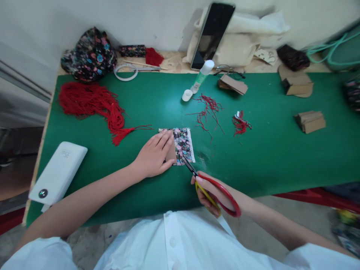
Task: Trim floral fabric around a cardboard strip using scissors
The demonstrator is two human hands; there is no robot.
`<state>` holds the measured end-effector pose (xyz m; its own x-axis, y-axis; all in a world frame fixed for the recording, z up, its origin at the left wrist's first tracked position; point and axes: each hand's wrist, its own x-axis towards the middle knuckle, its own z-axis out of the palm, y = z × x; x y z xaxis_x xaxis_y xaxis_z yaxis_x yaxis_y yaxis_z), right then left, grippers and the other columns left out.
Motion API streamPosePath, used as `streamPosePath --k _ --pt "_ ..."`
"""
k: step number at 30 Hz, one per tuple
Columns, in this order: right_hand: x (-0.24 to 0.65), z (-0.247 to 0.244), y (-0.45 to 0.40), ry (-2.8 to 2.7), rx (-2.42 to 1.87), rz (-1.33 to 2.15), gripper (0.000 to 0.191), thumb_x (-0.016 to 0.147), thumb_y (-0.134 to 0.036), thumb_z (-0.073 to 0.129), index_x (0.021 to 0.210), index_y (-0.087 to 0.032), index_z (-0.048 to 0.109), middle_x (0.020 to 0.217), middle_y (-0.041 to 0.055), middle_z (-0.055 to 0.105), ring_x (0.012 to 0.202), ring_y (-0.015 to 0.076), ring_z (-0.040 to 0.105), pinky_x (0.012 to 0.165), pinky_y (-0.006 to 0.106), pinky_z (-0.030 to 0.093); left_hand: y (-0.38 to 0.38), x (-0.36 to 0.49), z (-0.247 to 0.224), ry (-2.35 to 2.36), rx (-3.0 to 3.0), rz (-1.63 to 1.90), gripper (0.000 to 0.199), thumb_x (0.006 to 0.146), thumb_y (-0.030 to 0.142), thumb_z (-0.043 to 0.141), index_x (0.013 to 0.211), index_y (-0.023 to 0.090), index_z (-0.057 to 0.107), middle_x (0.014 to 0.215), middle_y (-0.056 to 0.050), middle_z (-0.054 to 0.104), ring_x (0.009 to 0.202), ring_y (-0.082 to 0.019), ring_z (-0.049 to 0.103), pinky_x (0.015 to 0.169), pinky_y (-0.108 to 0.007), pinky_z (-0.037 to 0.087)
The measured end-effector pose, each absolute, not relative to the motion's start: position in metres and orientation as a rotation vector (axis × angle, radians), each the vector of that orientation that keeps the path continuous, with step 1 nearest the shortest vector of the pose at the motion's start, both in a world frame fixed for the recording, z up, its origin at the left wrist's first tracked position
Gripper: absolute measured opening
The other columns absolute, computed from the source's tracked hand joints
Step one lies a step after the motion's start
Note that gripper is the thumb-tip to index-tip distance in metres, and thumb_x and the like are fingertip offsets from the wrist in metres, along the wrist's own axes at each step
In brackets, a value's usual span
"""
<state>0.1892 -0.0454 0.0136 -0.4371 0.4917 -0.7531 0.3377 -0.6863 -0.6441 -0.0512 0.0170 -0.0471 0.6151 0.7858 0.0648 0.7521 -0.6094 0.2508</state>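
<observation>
A piece of dark floral fabric (183, 142) with a white right edge lies flat on the green table mat. On its left part rests a small brown cardboard piece (171, 152). My left hand (154, 153) lies flat over the cardboard and fabric, fingers stretched out, pressing from above. In my right hand (206, 195) is a pair of scissors (225, 193) with red and yellow handles. The blade tips point up and left, over the lower part of the fabric; whether they touch it I cannot tell.
Red tassels (92, 101) and a white power bank (60, 172) are on the left. Behind the fabric stand a glue stick (201, 77) and its cap (187, 95), near red thread scraps (208, 108). Cardboard stacks (311, 122) lie right. A phone (213, 33) leans at the back.
</observation>
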Motion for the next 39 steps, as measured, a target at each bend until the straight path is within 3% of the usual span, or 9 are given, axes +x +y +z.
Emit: streamPosePath --k 15,32,39 --pt "0.18 0.018 -0.038 -1.132 -1.645 2.348 0.062 0.083 -0.085 0.041 0.097 -0.025 0.041 0.049 -0.0082 0.05 0.033 0.0103 0.042 0.037 0.022 0.037 0.017 -0.05 -0.046 1.267 2.637 0.249 0.073 0.098 0.05 0.046 0.152 0.001 0.038 0.161 -0.022 0.034 0.15 -0.034 0.03 0.123 -0.045 0.024" --pt "0.17 0.015 -0.032 -1.108 -1.534 2.318 0.05 0.089 -0.072 0.045 0.1 -0.023 0.047 0.048 -0.0082 0.047 0.035 0.0103 0.043 0.039 0.021 0.038 0.016 -0.05 -0.046 1.261 2.622 0.25 0.074 0.098 0.049 0.045 0.153 0.001 0.034 0.163 -0.022 0.03 0.152 -0.034 0.027 0.124 -0.046 0.021" --pt "0.167 0.016 -0.031 -1.081 -1.622 2.29 0.052 0.089 -0.075 0.044 0.1 -0.024 0.041 0.047 -0.0102 0.045 0.032 0.0095 0.041 0.035 0.019 0.036 0.017 -0.05 -0.047 1.263 2.632 0.245 0.074 0.098 0.049 0.045 0.153 0.001 0.035 0.163 -0.022 0.031 0.151 -0.034 0.028 0.124 -0.046 0.022"
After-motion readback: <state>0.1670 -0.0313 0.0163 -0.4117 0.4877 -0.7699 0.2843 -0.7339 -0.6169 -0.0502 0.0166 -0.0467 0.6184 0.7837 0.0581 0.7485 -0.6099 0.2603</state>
